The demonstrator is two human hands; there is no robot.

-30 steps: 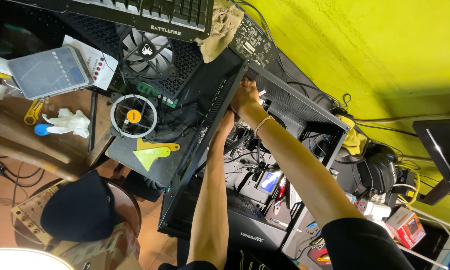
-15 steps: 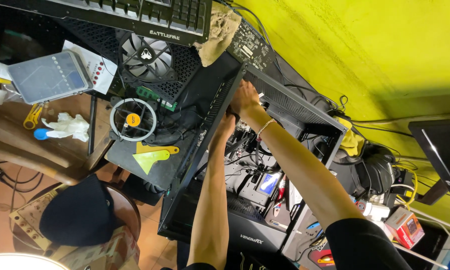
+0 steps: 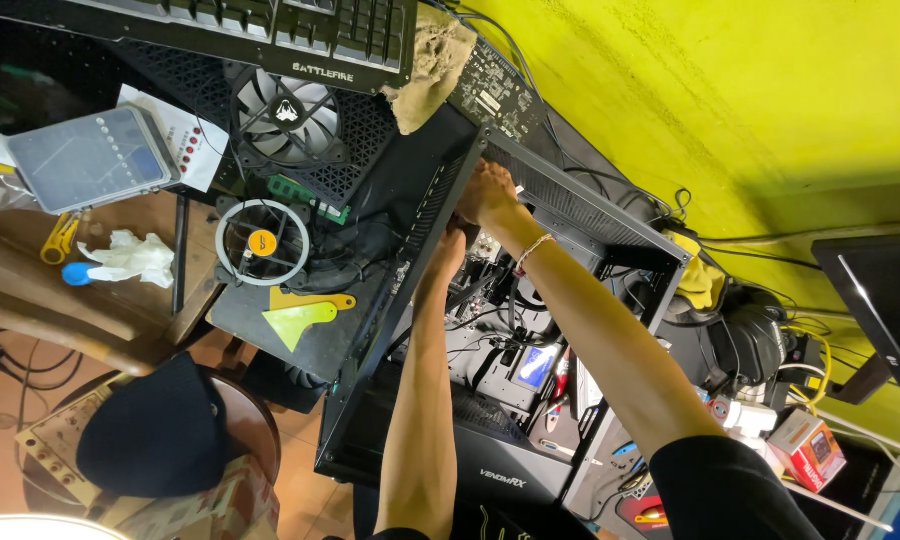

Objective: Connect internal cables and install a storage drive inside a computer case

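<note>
An open black computer case (image 3: 390, 300) lies across the middle of the head view, with cables and boards inside it (image 3: 510, 350). Both my arms reach into its far corner. My right hand (image 3: 490, 195), with a thin bracelet at the wrist, is curled against the upper frame of the case. My left hand (image 3: 446, 256) sits just below it, its fingers hidden behind the case's edge. What either hand holds does not show.
A black keyboard (image 3: 270, 30), a grey case fan (image 3: 290, 115), a tan rag (image 3: 430, 65) and a circuit board (image 3: 500, 95) lie beyond the case. On the left are a round fan ring (image 3: 262, 243), a yellow scraper (image 3: 300, 318), a clear box (image 3: 85, 160) and a black cap (image 3: 160, 435). A monitor (image 3: 880, 300) stands at the right.
Both hands have stayed at the far corner of the case, with the left hand edging slightly closer to the right. The view has shifted a little.
</note>
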